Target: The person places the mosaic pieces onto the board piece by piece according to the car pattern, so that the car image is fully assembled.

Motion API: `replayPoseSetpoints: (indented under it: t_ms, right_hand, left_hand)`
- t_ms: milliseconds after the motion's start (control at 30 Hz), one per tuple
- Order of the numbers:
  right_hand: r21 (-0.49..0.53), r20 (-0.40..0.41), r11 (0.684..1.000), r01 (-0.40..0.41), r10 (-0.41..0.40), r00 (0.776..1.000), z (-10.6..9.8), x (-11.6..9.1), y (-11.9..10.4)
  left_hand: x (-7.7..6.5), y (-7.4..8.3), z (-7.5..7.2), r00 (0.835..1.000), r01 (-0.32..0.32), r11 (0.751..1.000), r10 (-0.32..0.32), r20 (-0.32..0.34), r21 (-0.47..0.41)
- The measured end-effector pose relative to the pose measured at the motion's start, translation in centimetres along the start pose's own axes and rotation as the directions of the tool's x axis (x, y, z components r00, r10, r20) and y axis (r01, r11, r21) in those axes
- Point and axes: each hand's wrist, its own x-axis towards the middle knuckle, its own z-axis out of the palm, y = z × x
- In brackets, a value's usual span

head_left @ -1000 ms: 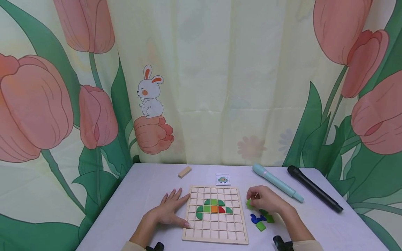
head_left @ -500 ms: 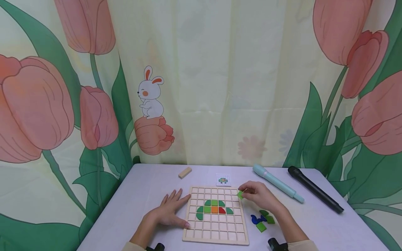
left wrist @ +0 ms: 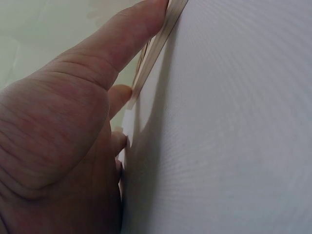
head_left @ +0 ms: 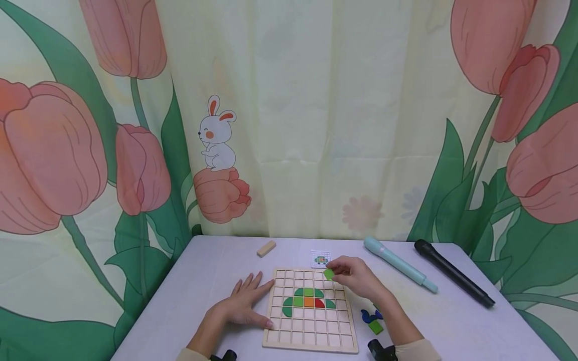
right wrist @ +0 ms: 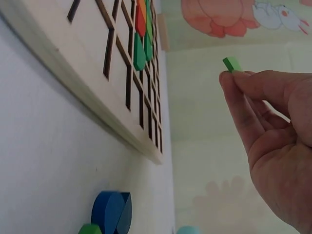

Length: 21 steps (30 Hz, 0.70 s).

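Observation:
Between thumb and fingertips my right hand (head_left: 358, 277) pinches a light green square tile (head_left: 328, 274), held above the far right part of a wooden grid board (head_left: 310, 339). In the right wrist view the green tile (right wrist: 232, 64) sticks out past the fingertips. My left hand (head_left: 241, 303) lies spread on the table, its thumb on the board's left rim and its index finger touching the left edge. Green, orange and red pieces fill several cells in the middle of the board, among them an orange square (head_left: 309, 302) and a red piece (head_left: 319, 303).
Right of the board lie blue pieces (head_left: 368, 316) and a green square (head_left: 375, 327), others partly hidden by the right forearm. A small pattern card (head_left: 318, 256) lies behind the board. A wooden block (head_left: 266, 248), a teal pen (head_left: 399, 263) and a black microphone-like stick (head_left: 453, 273) lie farther back.
My right hand has lifted the light green square from the loose pieces and carried it left, over the board's far right part. The left hand has stayed in place.

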Motion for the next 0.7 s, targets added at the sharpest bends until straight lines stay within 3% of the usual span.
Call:
replayPoseSetpoints:
  t_ms: [300,700]
  right_hand:
    - [0.027,0.076,0.999,0.040,-0.042,0.996,1.9,0.7,-1.3]
    - [-0.029,0.189,0.997,0.073,-0.067,0.980,4.6,0.5,-2.3]
  left_hand:
    - [-0.1,0.1,0.0,1.000,-0.001,1.000,0.001,-0.001,-0.001]
    - [-0.1,0.1,-0.1,1.000,-0.001,1.000,0.001,0.007,0.001]
